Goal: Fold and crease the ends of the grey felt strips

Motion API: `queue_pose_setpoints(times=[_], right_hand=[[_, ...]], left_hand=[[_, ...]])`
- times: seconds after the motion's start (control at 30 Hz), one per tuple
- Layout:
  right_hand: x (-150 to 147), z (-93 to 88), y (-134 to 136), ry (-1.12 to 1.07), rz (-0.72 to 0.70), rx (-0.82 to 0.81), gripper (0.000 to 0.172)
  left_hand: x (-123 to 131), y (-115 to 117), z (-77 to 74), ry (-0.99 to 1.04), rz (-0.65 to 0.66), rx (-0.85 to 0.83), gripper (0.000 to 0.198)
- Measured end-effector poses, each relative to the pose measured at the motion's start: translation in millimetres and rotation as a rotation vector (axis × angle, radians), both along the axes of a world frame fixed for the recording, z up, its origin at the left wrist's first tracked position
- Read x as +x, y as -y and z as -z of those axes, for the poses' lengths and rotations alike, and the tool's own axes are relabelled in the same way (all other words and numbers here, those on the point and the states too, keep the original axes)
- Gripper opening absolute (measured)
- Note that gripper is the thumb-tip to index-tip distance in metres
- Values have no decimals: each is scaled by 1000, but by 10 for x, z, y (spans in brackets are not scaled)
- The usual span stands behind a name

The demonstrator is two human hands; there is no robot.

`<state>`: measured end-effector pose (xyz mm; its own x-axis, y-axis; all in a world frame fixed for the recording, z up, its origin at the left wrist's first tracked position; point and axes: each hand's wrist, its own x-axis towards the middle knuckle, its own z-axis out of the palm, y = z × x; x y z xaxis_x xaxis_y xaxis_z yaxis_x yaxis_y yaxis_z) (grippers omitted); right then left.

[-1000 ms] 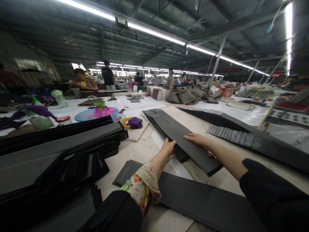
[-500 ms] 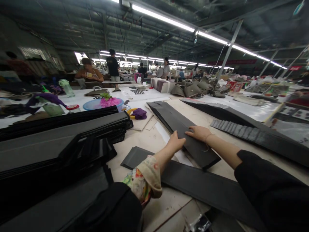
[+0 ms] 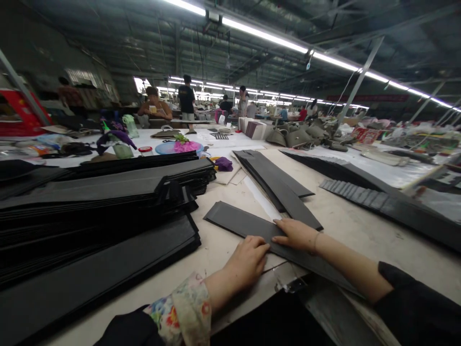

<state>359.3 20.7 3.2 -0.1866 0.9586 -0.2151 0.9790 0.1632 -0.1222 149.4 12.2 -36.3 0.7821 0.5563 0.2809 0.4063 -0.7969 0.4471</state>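
My left hand (image 3: 248, 262) rests palm down on the near edge of a long dark grey strip (image 3: 237, 222) that lies flat on the worktable (image 3: 345, 226). My right hand (image 3: 296, 234) lies flat on the same strip, fingers stretched out toward the left hand. Just beyond the hands sits a pile of similar grey strips (image 3: 277, 185), fanned toward the back. Both hands press on the strip and hold nothing.
Tall stacks of black strips (image 3: 108, 202) fill the table's left side. More overlapped strips (image 3: 374, 202) run along the right. A blue bowl (image 3: 169, 148), a purple cloth (image 3: 223, 164) and grey bags (image 3: 298, 137) lie farther back. People stand and sit at distant tables.
Both hands have left the far pile of strips and come back toward me onto the single strip near the table edge. The view has dropped and swung left.
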Motion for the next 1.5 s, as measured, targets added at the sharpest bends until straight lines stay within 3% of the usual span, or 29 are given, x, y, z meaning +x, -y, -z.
queue_pose_setpoints(times=[0.1, 0.27, 0.4, 0.5, 0.57, 0.67, 0.77, 0.87, 0.93, 1.0, 1.1, 1.2, 1.27, 1.37, 1.5], right_hand=[[9, -26, -51, -23, 43, -30, 63], [-95, -175, 63, -59, 91, -41, 54], [-226, -303, 304, -107, 95, 30, 45], [-277, -484, 521, -198, 111, 72, 45], [-309, -644, 684, -250, 110, 89, 46], [-391, -892, 928, -302, 69, 53, 46], [-501, -1100, 1110, -358, -45, -56, 43], [-567, -1230, 1185, -448, -179, -186, 39], [-545, -1246, 1178, -540, -184, -306, 41], [-454, -1190, 1135, -636, -113, -413, 48], [-211, -1012, 1042, -698, 20, -514, 62], [102, -868, 976, -718, 147, -624, 65], [334, -849, 961, -708, 221, -634, 63], [710, -864, 958, -614, 297, -519, 56], [1009, -707, 923, -184, 376, -291, 59]], left_hand=[[-51, 64, 64, 26, 2, -19, 35], [-149, 112, 62, 172, 11, -182, 26], [-173, 33, 8, 244, -157, -595, 26], [-208, -71, -57, 209, -274, -840, 57], [-262, -134, -122, 283, -278, -1141, 74], [-354, -178, -216, 604, -138, -1641, 80], [-402, -134, -245, 786, 50, -1853, 68], [-404, -62, -225, 738, 176, -2002, 50], [-408, -55, -223, 756, 201, -2026, 38], [-421, -105, -236, 923, 104, -1944, 28], [-449, -249, -247, 1249, -255, -1639, 19], [-465, -359, -219, 1313, -510, -1368, 20], [-455, -371, -191, 1262, -547, -1271, 22], [-405, -321, -151, 1171, -534, -1192, 23], [-304, -257, -73, 1069, -531, -1201, 23]])
